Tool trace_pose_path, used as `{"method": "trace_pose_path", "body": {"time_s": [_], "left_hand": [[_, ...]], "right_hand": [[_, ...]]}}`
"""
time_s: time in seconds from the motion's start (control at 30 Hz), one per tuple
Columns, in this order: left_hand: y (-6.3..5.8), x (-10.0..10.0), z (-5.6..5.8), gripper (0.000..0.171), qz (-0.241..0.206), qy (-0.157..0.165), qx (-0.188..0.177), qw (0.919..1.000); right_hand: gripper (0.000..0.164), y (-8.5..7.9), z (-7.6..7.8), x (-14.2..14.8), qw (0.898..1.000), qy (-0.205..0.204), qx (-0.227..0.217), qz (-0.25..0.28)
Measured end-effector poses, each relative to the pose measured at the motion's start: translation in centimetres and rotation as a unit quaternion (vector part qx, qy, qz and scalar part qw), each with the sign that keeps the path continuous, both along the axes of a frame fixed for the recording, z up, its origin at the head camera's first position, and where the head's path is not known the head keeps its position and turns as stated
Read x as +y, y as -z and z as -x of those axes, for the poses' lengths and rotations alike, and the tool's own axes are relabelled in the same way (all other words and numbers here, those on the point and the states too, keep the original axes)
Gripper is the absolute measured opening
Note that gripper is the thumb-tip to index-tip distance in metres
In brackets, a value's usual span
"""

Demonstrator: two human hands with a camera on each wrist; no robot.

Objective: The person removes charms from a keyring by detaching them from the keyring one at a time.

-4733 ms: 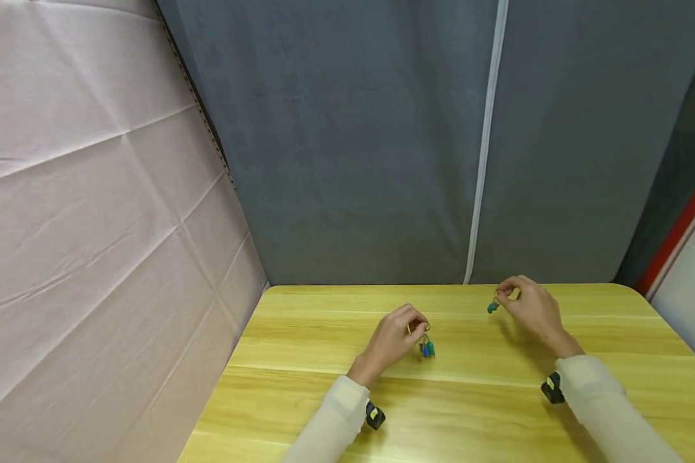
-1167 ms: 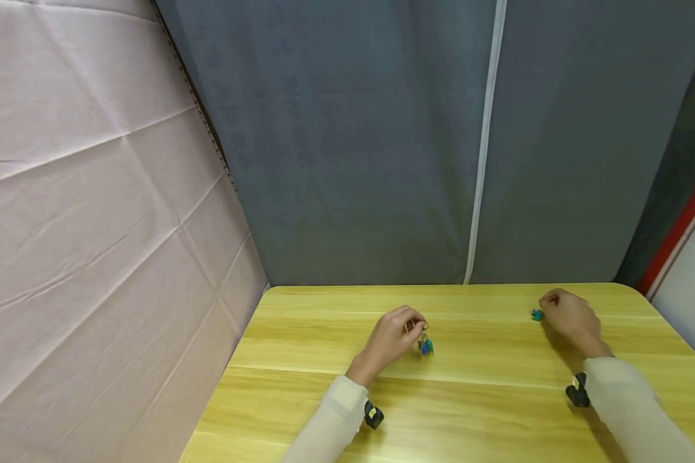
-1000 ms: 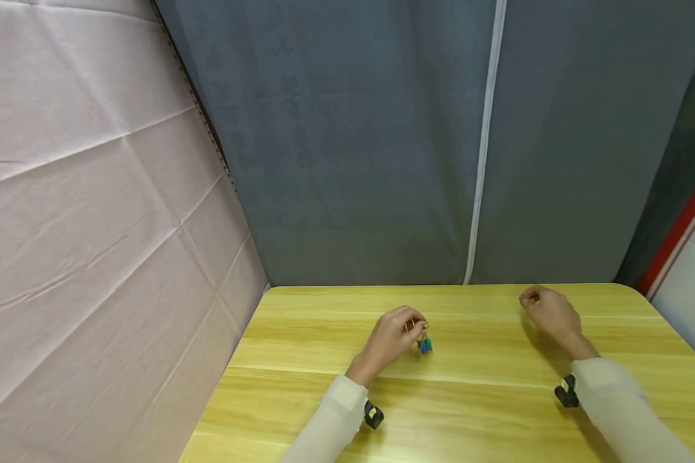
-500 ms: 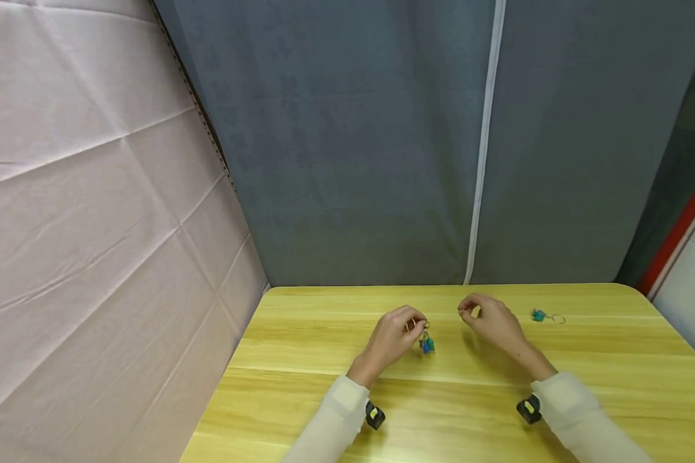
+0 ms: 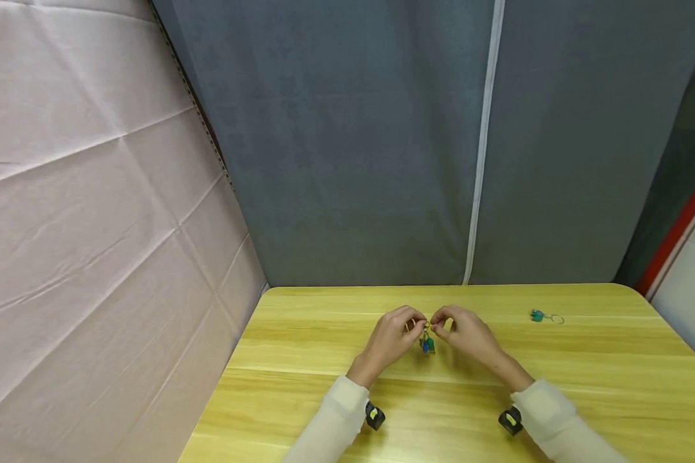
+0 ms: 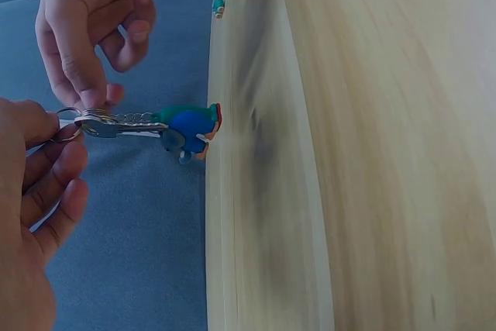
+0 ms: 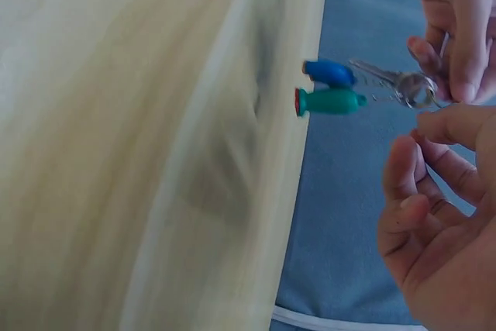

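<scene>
My left hand pinches a wire key ring between thumb and fingers, a little above the table. From it hang metal keys and small figure charms, one green and one blue; a grey one shows in the left wrist view. My right hand has come up to the same ring, its thumb and index fingertips pinching the ring's edge beside the left fingers. Another keychain, a green and blue figure with a ring attached, lies on the table to the right, apart from both hands.
The wood-grain table runs back to a grey-blue curtain with a white vertical strip. A pale creased cloth covers the left side. Black wrist cameras sit below the cuffs.
My right hand carried the green figure keychain to the right, laid it on the table, then came back left to the key ring. My left hand keeps its grip and place.
</scene>
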State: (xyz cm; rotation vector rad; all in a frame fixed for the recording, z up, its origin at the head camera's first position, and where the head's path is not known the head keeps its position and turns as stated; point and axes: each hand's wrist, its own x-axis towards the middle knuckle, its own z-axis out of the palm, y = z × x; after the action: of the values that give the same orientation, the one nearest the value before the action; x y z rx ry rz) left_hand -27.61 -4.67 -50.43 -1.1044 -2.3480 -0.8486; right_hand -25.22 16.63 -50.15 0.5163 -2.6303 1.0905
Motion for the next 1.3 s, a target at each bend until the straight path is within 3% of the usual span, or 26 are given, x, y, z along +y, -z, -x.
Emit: {"method": "trace_pose_path", "body": {"time_s": [0.63, 0.87, 1.1, 1.3], "left_hand": [[-0.1, 0.2, -0.2, 0.007, 0.004, -0.002, 0.008, 1.0], [0.0, 0.1, -0.1, 0.008, 0.01, -0.008, 0.005, 0.9999], [-0.1, 0.1, -0.1, 0.009, 0.013, -0.006, 0.0, 0.9999], [-0.1, 0.2, -0.1, 0.009, 0.015, 0.011, -0.024, 0.9995]], "right_hand": [[0.006, 0.3, -0.7, -0.6, 1.0, 0.017, 0.002, 0.001], [0.005, 0.0, -0.6, -0.3, 0.999, 0.018, 0.029, 0.011], [0.004, -0.6, -0.5, -0.1, 0.999, -0.007, 0.03, -0.013], [0.005, -0.9, -0.4, 0.1, 0.998, -0.036, 0.035, -0.035]]}}
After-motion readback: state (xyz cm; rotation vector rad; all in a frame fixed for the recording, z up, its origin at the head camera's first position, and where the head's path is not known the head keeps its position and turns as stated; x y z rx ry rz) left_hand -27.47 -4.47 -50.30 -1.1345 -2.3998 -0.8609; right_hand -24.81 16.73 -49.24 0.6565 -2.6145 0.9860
